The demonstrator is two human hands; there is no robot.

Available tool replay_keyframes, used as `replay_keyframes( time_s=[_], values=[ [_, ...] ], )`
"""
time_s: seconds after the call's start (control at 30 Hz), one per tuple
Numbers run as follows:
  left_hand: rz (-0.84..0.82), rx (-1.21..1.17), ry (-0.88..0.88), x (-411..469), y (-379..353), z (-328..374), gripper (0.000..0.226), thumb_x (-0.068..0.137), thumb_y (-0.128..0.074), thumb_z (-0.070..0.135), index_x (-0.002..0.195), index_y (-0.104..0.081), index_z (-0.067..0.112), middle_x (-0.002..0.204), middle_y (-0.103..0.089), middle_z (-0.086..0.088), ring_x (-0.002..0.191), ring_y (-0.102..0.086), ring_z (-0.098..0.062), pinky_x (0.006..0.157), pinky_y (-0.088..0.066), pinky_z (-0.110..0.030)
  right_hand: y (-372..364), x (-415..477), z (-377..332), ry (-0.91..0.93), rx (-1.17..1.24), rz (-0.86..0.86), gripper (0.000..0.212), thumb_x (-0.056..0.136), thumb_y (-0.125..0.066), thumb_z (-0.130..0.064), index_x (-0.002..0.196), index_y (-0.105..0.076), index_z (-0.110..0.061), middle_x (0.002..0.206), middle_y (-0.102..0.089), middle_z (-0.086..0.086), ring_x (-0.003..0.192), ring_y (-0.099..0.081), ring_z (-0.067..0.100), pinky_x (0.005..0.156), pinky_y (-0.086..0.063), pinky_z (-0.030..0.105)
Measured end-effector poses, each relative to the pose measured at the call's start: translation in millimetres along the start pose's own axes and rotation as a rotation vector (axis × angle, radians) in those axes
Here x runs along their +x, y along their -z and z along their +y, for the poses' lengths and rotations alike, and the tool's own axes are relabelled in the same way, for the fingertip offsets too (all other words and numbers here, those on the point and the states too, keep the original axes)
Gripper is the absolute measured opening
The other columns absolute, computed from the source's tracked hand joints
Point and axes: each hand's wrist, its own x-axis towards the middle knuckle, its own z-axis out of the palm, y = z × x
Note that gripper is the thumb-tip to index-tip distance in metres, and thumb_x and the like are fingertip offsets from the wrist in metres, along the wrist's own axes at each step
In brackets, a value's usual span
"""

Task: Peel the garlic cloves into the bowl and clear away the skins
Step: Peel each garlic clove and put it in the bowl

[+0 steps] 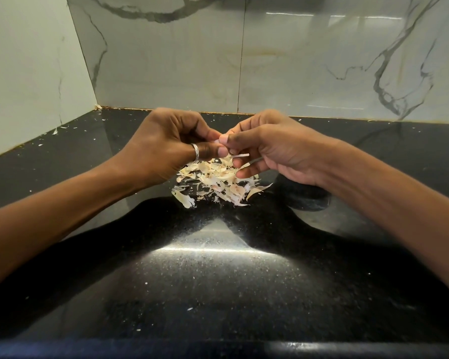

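Note:
My left hand (163, 146) and my right hand (272, 146) meet above the counter, fingertips together. Between them they pinch a small garlic clove (217, 142), mostly hidden by the fingers. A thin strip of skin (240, 155) sticks out under my right thumb. Directly beneath the hands lies a pile of pale garlic skins (218, 182) on the black counter. A dark bowl (306, 195) sits under my right wrist, largely hidden by the arm; its inside cannot be seen.
The black speckled counter (218, 268) runs to marble wall tiles (244, 60) at the back and a wall on the left. Small skin flakes (62, 128) are scattered along the back left corner and over the counter.

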Motion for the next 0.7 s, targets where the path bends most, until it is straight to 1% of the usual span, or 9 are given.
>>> replay_keyframes(
  time_s=[0.1, 0.13, 0.2, 0.27, 0.4, 0.47, 0.53, 0.6, 0.7],
  values=[
    [0.007, 0.033, -0.013, 0.9, 0.0, -2.6, 0.026, 0.068, -0.081, 0.023, 0.088, -0.075, 0.008, 0.079, -0.075, 0.007, 0.070, -0.071, -0.002, 0.068, -0.055, -0.014, -5.3, 1.2, 0.0, 0.021, -0.023, 0.014, 0.012, 0.097, -0.066, -0.013, 0.088, -0.068, -0.006, 0.090, -0.062, 0.011, 0.064, -0.057, 0.010, 0.067, -0.059, 0.034],
    [0.006, 0.039, -0.010, 1.1, 0.1, -3.5, 0.026, 0.068, -0.081, 0.023, 0.089, -0.075, 0.009, 0.076, -0.074, 0.009, 0.069, -0.071, -0.001, 0.067, -0.054, -0.013, -6.5, 1.5, -0.4, 0.024, -0.025, 0.027, 0.012, 0.097, -0.066, -0.013, 0.087, -0.068, -0.007, 0.089, -0.063, 0.010, 0.064, -0.056, 0.010, 0.067, -0.060, 0.035],
    [0.003, 0.049, -0.003, 1.8, 0.0, -5.3, 0.027, 0.069, -0.082, 0.024, 0.090, -0.075, 0.009, 0.075, -0.075, 0.013, 0.069, -0.070, 0.000, 0.066, -0.053, -0.012, -6.7, 1.5, -1.3, 0.030, -0.018, 0.041, 0.008, 0.097, -0.066, -0.013, 0.093, -0.066, -0.006, 0.087, -0.066, 0.008, 0.066, -0.057, 0.010, 0.067, -0.060, 0.035],
    [0.009, 0.062, 0.003, 1.9, -0.4, -7.1, 0.031, 0.068, -0.083, 0.028, 0.092, -0.075, 0.009, 0.079, -0.076, 0.013, 0.072, -0.071, -0.001, 0.067, -0.054, -0.013, -5.7, 1.7, -1.6, 0.030, -0.042, 0.047, 0.009, 0.098, -0.067, -0.016, 0.097, -0.066, -0.006, 0.084, -0.068, 0.007, 0.070, -0.059, 0.012, 0.066, -0.060, 0.033],
    [0.043, 0.146, 0.005, 2.3, 0.3, -8.8, 0.038, 0.064, -0.084, 0.036, 0.093, -0.075, 0.012, 0.080, -0.076, 0.008, 0.073, -0.072, -0.002, 0.069, -0.057, -0.016, -6.0, 3.7, 1.0, 0.010, -0.109, 0.127, 0.017, 0.096, -0.072, -0.022, 0.098, -0.070, -0.006, 0.088, -0.071, 0.010, 0.074, -0.065, 0.013, 0.063, -0.060, 0.031],
    [0.062, 0.214, -0.008, 2.2, 0.0, -8.7, 0.040, 0.063, -0.083, 0.042, 0.092, -0.075, 0.015, 0.082, -0.075, 0.009, 0.070, -0.070, 0.002, 0.067, -0.054, -0.012, -7.5, 3.8, 1.7, 0.006, -0.126, 0.144, 0.018, 0.095, -0.073, -0.023, 0.097, -0.072, -0.005, 0.092, -0.074, 0.012, 0.075, -0.067, 0.012, 0.061, -0.060, 0.030],
    [0.076, 0.281, -0.040, 1.4, -0.7, -8.8, 0.039, 0.062, -0.081, 0.046, 0.090, -0.076, 0.020, 0.080, -0.073, 0.011, 0.068, -0.067, 0.004, 0.065, -0.050, -0.009, -8.5, 3.2, 1.6, 0.007, -0.131, 0.146, 0.013, 0.095, -0.073, -0.019, 0.093, -0.072, -0.006, 0.086, -0.074, 0.011, 0.074, -0.067, 0.012, 0.060, -0.060, 0.029],
    [0.078, 0.353, -0.085, 0.4, -1.1, -9.6, 0.033, 0.066, -0.082, 0.046, 0.089, -0.076, 0.023, 0.079, -0.072, 0.013, 0.071, -0.067, 0.001, 0.066, -0.051, -0.011, -8.5, 2.9, 1.5, 0.011, -0.149, 0.156, 0.010, 0.094, -0.074, -0.015, 0.089, -0.072, -0.006, 0.083, -0.075, 0.014, 0.073, -0.067, 0.013, 0.061, -0.061, 0.029],
    [0.073, 0.438, -0.171, -0.6, -0.5, -12.0, 0.024, 0.073, -0.086, 0.034, 0.091, -0.078, 0.022, 0.080, -0.073, 0.010, 0.076, -0.069, -0.006, 0.071, -0.055, -0.023, -8.2, 3.3, 2.2, 0.012, -0.171, 0.161, 0.011, 0.093, -0.076, -0.014, 0.088, -0.073, -0.005, 0.081, -0.074, 0.013, 0.072, -0.068, 0.013, 0.062, -0.061, 0.030]
  ],
)
